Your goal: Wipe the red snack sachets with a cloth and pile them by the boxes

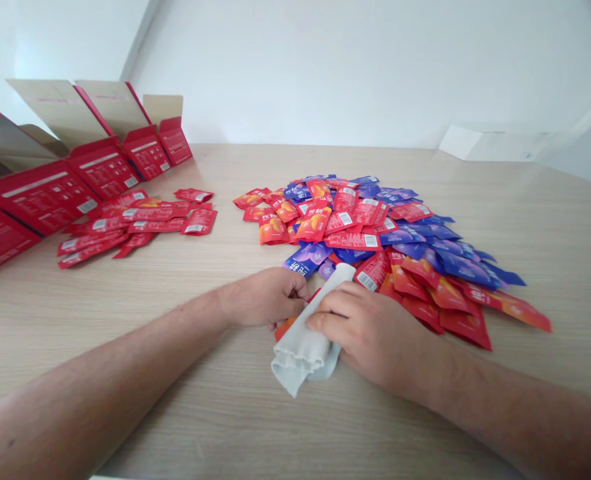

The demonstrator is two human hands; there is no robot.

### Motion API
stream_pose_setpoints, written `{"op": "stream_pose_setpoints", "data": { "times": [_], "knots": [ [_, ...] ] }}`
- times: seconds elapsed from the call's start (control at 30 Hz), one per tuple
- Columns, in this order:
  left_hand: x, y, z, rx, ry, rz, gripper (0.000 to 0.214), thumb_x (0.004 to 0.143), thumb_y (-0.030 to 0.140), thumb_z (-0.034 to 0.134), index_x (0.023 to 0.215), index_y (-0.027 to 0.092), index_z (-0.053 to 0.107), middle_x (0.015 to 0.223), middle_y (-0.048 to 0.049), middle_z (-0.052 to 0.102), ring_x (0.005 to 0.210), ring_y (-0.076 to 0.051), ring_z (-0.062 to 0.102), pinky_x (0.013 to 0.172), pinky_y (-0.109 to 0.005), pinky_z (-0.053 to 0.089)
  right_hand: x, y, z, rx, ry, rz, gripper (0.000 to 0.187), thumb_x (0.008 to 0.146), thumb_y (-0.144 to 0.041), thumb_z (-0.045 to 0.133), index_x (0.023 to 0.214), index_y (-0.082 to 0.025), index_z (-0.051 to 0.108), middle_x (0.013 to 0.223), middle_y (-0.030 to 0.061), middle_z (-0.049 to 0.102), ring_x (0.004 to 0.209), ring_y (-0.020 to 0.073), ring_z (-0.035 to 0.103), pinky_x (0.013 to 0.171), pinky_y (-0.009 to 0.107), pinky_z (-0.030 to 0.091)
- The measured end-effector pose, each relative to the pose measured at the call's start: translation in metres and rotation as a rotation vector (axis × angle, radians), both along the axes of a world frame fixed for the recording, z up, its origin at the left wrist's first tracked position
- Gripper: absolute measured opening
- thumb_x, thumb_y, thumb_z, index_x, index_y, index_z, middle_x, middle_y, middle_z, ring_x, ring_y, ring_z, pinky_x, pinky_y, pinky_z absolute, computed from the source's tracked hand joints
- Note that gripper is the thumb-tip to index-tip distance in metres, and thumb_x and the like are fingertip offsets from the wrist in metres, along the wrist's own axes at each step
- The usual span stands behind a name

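My left hand [270, 297] is closed on the edge of a red and orange sachet [285, 328] at the near side of the pile. With its fingers wrapped round a folded white cloth [302, 343], my right hand [370, 327] presses the cloth against that sachet. The cloth covers most of the sachet, so only its left edge shows. Just beyond both hands lies a heap of red sachets [345, 220] mixed with purple-blue sachets [450, 263], overlapping in several layers.
Several red cardboard boxes [100, 167] stand in a row at the left with their flaps up. A smaller group of red sachets [140, 220] lies in front of them. At the back right, a white block [490, 143] rests against the wall on the wooden table [215, 420].
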State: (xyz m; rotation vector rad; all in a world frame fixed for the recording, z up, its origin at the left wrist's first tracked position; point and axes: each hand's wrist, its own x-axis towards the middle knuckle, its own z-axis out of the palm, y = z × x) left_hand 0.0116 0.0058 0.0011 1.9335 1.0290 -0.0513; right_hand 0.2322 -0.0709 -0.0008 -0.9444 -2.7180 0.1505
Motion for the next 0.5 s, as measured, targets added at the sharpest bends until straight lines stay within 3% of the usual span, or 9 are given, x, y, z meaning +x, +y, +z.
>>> {"op": "stream_pose_setpoints", "data": {
  "times": [0.1, 0.27, 0.43, 0.5],
  "knots": [
    [0.0001, 0.0002, 0.0, 0.015, 0.017, -0.001, 0.015, 0.085, 0.033, 0.054, 0.09, 0.022, 0.064, 0.063, 0.0037, 0.062, 0.056, -0.016, 0.066, 0.044, -0.02, 0.051, 0.0003, 0.0003, 0.0009, -0.005, 0.006, 0.065, 0.022, 0.1, -0.019, 0.059, 0.118, -0.02, 0.071, 0.109, 0.0067, 0.068, 0.106, 0.0257, 0.058, 0.092, 0.041, 0.052],
    [0.0002, -0.0009, -0.0012, -0.009, 0.011, 0.011, 0.015, 0.086, 0.034, 0.053, 0.089, 0.022, 0.062, 0.063, 0.004, 0.061, 0.055, -0.015, 0.067, 0.044, -0.02, 0.05, 0.0002, 0.0017, -0.0001, 0.019, 0.005, -0.042, 0.023, 0.097, -0.016, 0.062, 0.118, -0.019, 0.072, 0.107, 0.0077, 0.069, 0.102, 0.0274, 0.059, 0.089, 0.044, 0.053],
    [0.0008, 0.0002, -0.0003, 0.014, 0.026, -0.008, 0.016, 0.085, 0.034, 0.053, 0.091, 0.023, 0.064, 0.065, 0.0042, 0.061, 0.057, -0.016, 0.067, 0.044, -0.021, 0.052, -0.001, 0.0005, -0.0013, -0.002, 0.0, 0.058, 0.022, 0.1, -0.019, 0.059, 0.119, -0.021, 0.071, 0.108, 0.0064, 0.068, 0.105, 0.0262, 0.057, 0.092, 0.042, 0.052],
    [0.0005, -0.0001, -0.0011, 0.012, 0.025, -0.002, 0.015, 0.085, 0.034, 0.053, 0.09, 0.023, 0.062, 0.065, 0.0044, 0.061, 0.057, -0.016, 0.067, 0.044, -0.021, 0.052, -0.0002, 0.0016, -0.0023, 0.002, 0.001, 0.036, 0.022, 0.099, -0.018, 0.06, 0.119, -0.02, 0.071, 0.109, 0.0065, 0.068, 0.104, 0.0261, 0.058, 0.091, 0.042, 0.052]
  ]
}}
